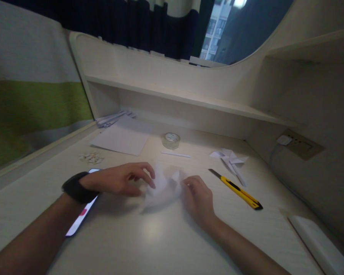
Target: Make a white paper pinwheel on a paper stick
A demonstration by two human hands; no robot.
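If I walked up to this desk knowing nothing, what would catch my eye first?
Two bare hands meet at the middle of the desk: the left hand and right hand both touch a crumpled white paper piece between them. Right of them lies a bright yellow utility knife, the strongest colour on the pale surface. Under the left wrist, with its black wristband, a lit phone peeks out.

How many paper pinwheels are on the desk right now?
2: one under both hands, left hand and right hand, the folded paper pinwheel; one finished pinwheel beyond the yellow knife.
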